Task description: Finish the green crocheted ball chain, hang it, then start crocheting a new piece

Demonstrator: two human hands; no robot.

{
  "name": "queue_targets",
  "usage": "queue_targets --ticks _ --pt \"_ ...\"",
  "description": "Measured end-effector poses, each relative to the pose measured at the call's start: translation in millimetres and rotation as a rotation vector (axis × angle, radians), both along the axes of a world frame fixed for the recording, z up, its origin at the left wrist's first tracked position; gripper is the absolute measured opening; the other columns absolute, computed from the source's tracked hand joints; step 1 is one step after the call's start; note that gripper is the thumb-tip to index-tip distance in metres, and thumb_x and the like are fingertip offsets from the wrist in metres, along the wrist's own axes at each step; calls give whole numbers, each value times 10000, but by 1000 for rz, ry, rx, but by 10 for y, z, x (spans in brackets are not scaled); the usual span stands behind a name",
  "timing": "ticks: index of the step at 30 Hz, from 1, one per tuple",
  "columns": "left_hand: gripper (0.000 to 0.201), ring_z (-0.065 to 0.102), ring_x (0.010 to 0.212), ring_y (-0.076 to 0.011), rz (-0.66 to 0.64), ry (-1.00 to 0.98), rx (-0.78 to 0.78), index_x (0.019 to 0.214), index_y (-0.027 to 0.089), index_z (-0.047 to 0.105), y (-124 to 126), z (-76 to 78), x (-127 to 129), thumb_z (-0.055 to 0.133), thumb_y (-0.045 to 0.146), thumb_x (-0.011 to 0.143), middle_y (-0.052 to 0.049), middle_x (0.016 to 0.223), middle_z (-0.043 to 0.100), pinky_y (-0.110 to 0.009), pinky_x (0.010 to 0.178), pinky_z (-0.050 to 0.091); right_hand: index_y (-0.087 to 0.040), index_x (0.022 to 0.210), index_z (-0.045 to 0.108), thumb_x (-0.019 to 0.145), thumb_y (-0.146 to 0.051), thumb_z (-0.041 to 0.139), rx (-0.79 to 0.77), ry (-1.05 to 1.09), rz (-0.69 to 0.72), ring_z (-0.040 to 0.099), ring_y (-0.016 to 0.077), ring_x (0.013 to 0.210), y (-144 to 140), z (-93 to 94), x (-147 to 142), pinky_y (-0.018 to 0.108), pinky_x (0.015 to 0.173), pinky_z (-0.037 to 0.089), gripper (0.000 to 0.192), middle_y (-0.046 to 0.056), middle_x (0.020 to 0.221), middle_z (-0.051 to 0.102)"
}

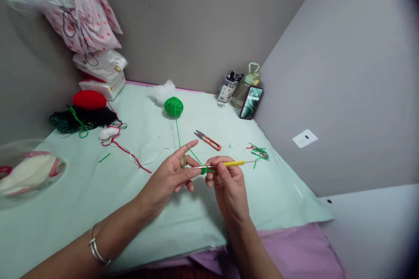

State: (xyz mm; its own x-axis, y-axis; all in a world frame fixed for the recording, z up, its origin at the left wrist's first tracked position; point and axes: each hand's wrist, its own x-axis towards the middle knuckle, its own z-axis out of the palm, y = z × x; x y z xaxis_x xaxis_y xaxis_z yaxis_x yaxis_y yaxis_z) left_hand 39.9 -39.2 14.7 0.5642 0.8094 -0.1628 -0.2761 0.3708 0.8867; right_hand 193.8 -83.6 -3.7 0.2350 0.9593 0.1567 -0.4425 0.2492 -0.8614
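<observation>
- Centrally, a small piece of worked green yarn (204,170) lies between the two hands, just beyond the left thumb tip and close to the right fingertips.
- Across it runs a slender metal crochet hook with a yellow handle (234,164), its long axis nearly level from side to side, the silver working end pointing left and the handle right.
- Key relation: the hook's working end meets the piece at the left hand's pinch; a taut green yarn strand (177,130) slants down to this spot from the raised left index finger.
- Left hand (173,174): thumb and a bent finger closed on the piece, index finger extended to carry the strand, remaining fingers loosely curled.
- Right hand (231,185): thumb and forefinger pinched about the hook, other fingers folded beneath; whether these also touch the piece cannot be told.
- Beyond the hands, the round ball of green yarn (173,107) feeds the strand; orange-handled metal thread snips (207,140) lie nearer, untouched.
</observation>
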Motion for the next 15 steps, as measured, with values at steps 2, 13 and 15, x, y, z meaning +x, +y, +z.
queue_targets --ticks 2,13,15 --pt "842 502 544 -43 12 8 18 1533 228 423 9 -12 -2 827 329 801 27 895 598 -194 474 367 -207 882 764 920 -329 714 21 -47 -29 611 88 614 1 2 2 203 554 505 137 18 834 707" --pt "764 519 611 -89 185 168 225 1510 257 452 -73 65 -8 782 264 821 35 882 597 -246 630 498 -241 1169 687 984 -84 524 455 -1122 -264 717 183 901 -197 83 88 312 772 593 293 73 997 732" --pt "802 520 607 -87 189 115 183 1515 259 443 -91 56 9 805 253 799 38 879 604 -239 614 495 -252 1267 681 948 -46 566 552 -1312 -346 716 200 967 -209 54 69 309 805 601 397 95 1063 729"
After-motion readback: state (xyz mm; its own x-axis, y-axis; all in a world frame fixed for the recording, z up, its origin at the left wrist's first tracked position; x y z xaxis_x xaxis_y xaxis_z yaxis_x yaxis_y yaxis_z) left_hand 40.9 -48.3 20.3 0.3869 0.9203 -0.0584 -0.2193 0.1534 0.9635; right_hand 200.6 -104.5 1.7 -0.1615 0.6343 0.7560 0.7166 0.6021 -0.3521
